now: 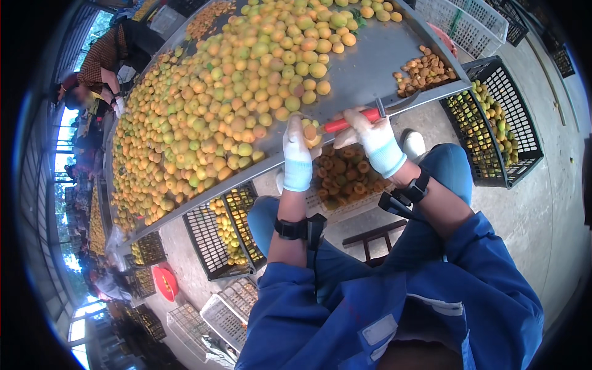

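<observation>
Gloved in white, my left hand [296, 151] is closed around an apricot [312, 133] at the near edge of the metal table. My right hand [372, 137], also gloved, grips a red-handled tool [370, 115] with a metal piece at its outer end. The inner end of the handle points at the apricot and is close to it; whether they touch I cannot tell. Beneath both hands stands a pale crate [350, 213] with halved apricots [342, 176] in it. Whole apricots [246, 80] are heaped across the table beyond my left hand.
Apricot pits [425, 73] lie in the table's right corner. Black crates of fruit stand on the floor at right [515, 161] and left [206, 237]. A red basin [165, 282] and white baskets [229, 320] sit lower left. Another person [102, 58] leans over the table's far left side.
</observation>
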A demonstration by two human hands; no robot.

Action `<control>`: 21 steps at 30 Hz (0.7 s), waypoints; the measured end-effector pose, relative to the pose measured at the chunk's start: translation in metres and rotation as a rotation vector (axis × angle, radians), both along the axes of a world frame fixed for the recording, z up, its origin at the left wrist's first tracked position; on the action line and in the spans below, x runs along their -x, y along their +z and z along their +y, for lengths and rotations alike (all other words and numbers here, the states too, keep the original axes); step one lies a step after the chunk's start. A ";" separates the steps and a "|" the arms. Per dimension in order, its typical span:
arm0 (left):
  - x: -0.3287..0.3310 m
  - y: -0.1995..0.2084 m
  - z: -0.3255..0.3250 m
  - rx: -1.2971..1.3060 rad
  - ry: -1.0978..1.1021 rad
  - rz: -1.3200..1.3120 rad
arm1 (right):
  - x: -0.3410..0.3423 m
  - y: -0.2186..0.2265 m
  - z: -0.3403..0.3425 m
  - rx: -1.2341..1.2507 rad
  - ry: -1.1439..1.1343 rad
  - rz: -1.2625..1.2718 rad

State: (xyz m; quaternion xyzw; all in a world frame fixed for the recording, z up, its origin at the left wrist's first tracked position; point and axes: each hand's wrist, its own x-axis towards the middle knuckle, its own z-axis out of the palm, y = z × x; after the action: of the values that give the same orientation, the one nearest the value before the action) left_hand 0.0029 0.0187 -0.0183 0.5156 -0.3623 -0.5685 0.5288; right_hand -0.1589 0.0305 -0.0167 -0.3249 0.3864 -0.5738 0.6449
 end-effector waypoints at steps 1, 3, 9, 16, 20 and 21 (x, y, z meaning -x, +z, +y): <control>0.003 0.001 -0.001 -0.005 0.036 0.041 | 0.000 0.002 -0.001 -0.058 0.005 -0.058; -0.005 -0.019 -0.005 0.131 -0.089 -0.146 | -0.001 -0.002 -0.001 -0.103 0.044 -0.149; 0.008 -0.006 -0.006 -0.085 -0.038 0.256 | -0.005 -0.004 -0.002 -0.230 0.029 -0.398; 0.015 -0.002 -0.007 -0.171 0.103 0.401 | -0.006 -0.021 -0.009 -0.300 0.129 -0.558; -0.004 -0.015 -0.015 -0.142 -0.034 0.415 | 0.002 -0.007 -0.010 -0.176 -0.035 -0.047; -0.006 -0.015 -0.015 -0.144 -0.058 0.420 | 0.009 -0.004 -0.011 -0.098 -0.018 0.064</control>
State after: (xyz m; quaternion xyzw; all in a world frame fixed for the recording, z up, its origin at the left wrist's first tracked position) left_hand 0.0093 0.0041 -0.0335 0.4119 -0.2175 -0.7029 0.5376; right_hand -0.1678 0.0192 -0.0209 -0.3075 0.4375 -0.5492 0.6422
